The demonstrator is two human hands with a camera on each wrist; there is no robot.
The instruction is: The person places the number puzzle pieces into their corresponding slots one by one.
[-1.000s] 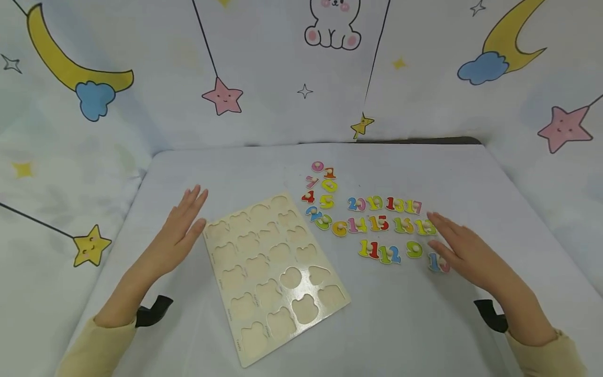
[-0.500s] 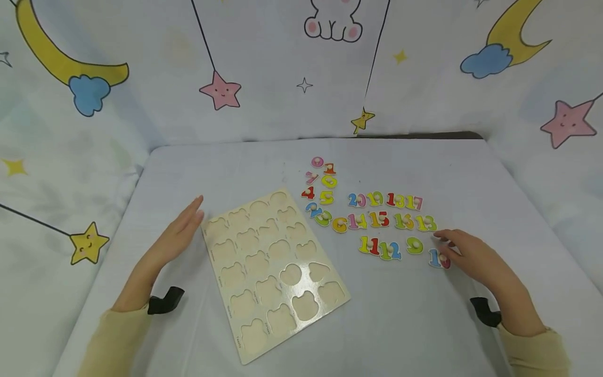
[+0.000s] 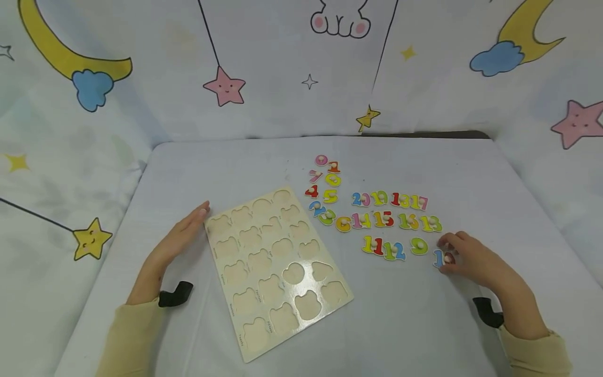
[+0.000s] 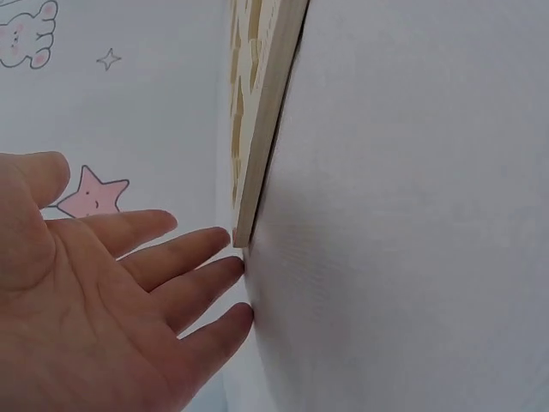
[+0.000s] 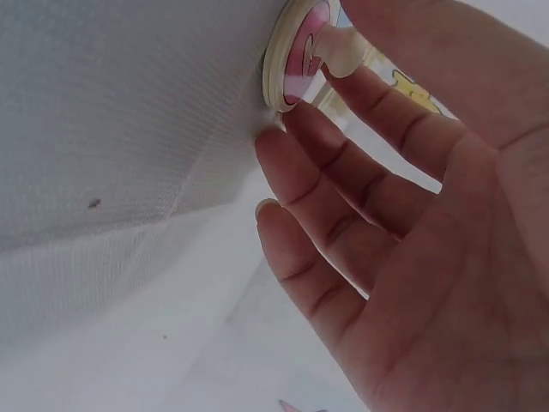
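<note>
My left hand [image 3: 181,235] lies beside the far left corner of a pale wooden puzzle board [image 3: 219,293] with several shaped recesses. Its fingers are extended, fingertips right at the board's edge; in the left wrist view the palm [image 4: 103,326] faces me beside the board's thin side [image 4: 270,129]. On the right, my right hand [image 3: 476,264] reaches over the number 10 puzzle piece [image 3: 438,258], blue and pink. Thumb and forefinger stand apart on either side of it. In the right wrist view the piece's wooden knob [image 5: 341,51] sits between them, the other fingers loosely bent.
Several coloured number pieces lie on the white-covered table: the green 9 [image 3: 419,246] and the 12 [image 3: 393,251] near my right hand, the 13 [image 3: 431,223] beyond it. A column of single digits, with the yellow 5 [image 3: 330,196], lies beyond the board's right edge.
My right hand has lowered to the number 10 piece, its fingers bending around it. My left hand has come down to the board's edge. Board and pieces stay in place; the head view has tilted slightly.
</note>
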